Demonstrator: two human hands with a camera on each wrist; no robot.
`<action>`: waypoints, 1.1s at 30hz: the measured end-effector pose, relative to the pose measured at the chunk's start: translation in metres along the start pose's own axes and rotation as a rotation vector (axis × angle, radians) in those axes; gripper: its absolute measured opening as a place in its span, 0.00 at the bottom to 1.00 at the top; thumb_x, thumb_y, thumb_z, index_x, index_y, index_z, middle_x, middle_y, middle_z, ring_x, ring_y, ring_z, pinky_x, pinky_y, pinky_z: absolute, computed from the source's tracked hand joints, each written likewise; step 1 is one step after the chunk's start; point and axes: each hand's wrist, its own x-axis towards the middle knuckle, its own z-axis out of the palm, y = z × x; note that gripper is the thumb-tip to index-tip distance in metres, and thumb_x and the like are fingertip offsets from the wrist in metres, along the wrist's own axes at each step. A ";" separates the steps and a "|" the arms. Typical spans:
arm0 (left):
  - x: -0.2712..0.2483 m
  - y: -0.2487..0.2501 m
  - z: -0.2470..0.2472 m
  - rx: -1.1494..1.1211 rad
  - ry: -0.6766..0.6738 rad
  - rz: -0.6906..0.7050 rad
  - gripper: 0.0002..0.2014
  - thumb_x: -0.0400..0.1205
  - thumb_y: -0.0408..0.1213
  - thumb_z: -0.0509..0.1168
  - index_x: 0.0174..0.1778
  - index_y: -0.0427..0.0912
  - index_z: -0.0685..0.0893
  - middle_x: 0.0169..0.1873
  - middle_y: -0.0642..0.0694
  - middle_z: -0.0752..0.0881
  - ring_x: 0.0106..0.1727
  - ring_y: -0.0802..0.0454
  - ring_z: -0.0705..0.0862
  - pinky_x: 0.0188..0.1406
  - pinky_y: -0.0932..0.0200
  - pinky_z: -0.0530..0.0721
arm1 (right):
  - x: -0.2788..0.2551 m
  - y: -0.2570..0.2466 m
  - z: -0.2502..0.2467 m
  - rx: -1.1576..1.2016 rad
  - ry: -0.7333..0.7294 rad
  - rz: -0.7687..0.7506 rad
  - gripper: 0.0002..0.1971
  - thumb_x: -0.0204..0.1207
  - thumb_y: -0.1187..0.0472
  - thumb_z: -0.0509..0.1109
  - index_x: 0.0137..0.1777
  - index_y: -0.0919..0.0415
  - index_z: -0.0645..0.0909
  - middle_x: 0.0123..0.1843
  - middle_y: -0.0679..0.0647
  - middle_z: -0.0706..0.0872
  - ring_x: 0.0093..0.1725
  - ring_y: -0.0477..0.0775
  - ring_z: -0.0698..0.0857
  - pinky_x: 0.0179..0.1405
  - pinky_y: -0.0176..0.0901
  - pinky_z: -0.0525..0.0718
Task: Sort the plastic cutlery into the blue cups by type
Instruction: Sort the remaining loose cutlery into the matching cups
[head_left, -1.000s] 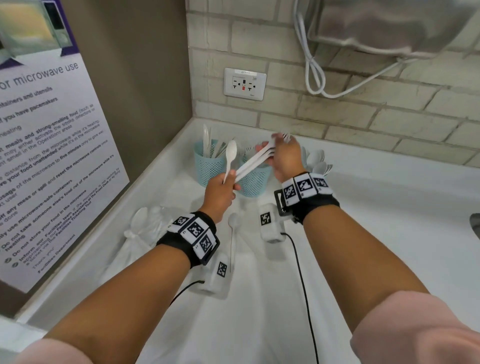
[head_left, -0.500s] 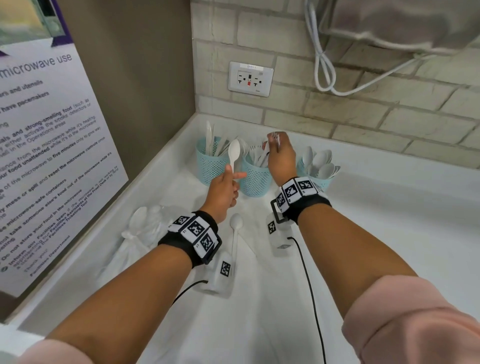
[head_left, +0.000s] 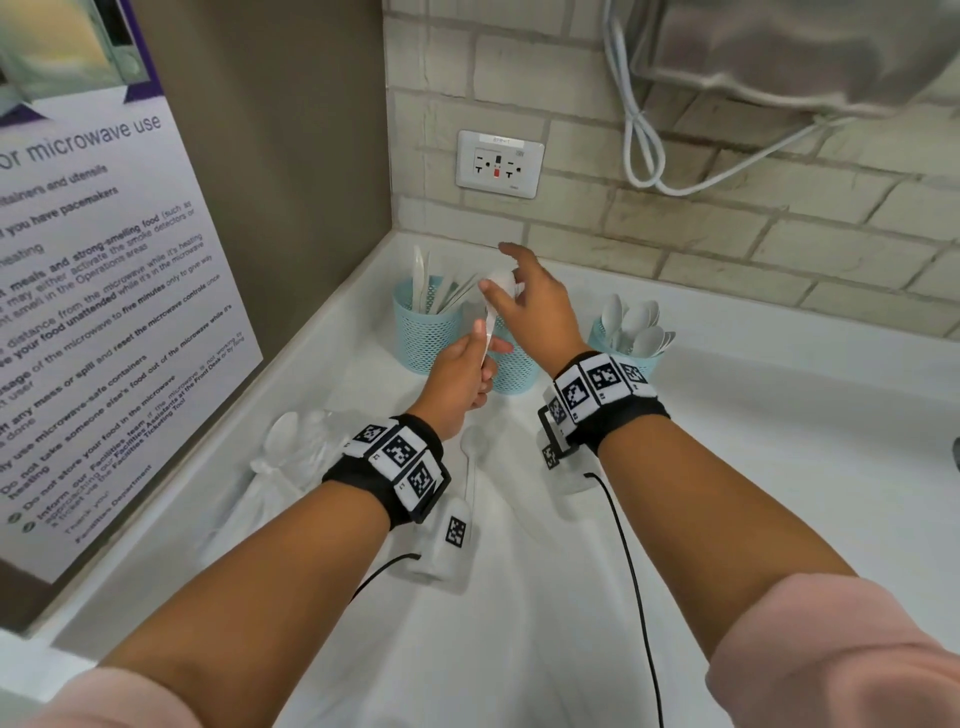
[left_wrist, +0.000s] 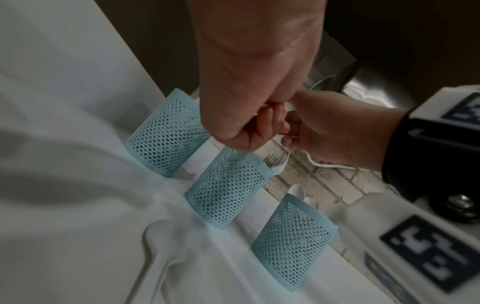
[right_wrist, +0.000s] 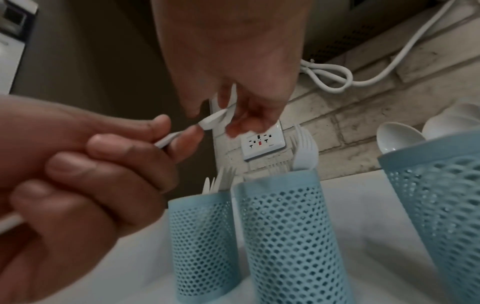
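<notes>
Forks now sit in the middle cup (head_left: 511, 364); my right hand (head_left: 535, 312), emptied, pinches the bowl of the spoon (head_left: 491, 317) whose handle my left hand (head_left: 462, 374) grips, bound for the right cup (head_left: 623, 353).

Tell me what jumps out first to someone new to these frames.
Both hands meet over the cups: the left hand holds a white spoon by its handle while the right hand pinches its bowl. Behind stand three blue mesh cups in the counter's back corner, the right one full of spoons.
</notes>
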 end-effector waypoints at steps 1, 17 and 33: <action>0.000 0.001 0.001 0.004 -0.008 0.001 0.21 0.86 0.55 0.50 0.43 0.45 0.82 0.21 0.54 0.67 0.19 0.61 0.63 0.17 0.68 0.61 | -0.001 -0.002 -0.001 0.049 -0.065 0.036 0.23 0.79 0.51 0.68 0.72 0.55 0.72 0.44 0.51 0.83 0.36 0.45 0.80 0.44 0.38 0.80; -0.014 -0.018 -0.001 1.260 -0.121 -0.280 0.34 0.79 0.51 0.66 0.72 0.30 0.66 0.67 0.37 0.77 0.66 0.41 0.79 0.62 0.53 0.79 | -0.018 0.062 -0.111 -0.032 0.681 0.263 0.15 0.86 0.61 0.49 0.68 0.59 0.70 0.55 0.58 0.85 0.51 0.51 0.83 0.45 0.38 0.75; -0.018 -0.029 -0.003 1.230 -0.194 -0.434 0.17 0.77 0.44 0.72 0.33 0.38 0.72 0.34 0.43 0.83 0.37 0.48 0.84 0.51 0.56 0.87 | -0.058 0.057 -0.055 -0.557 0.299 -0.135 0.08 0.72 0.70 0.68 0.49 0.66 0.85 0.46 0.65 0.85 0.45 0.67 0.84 0.38 0.49 0.81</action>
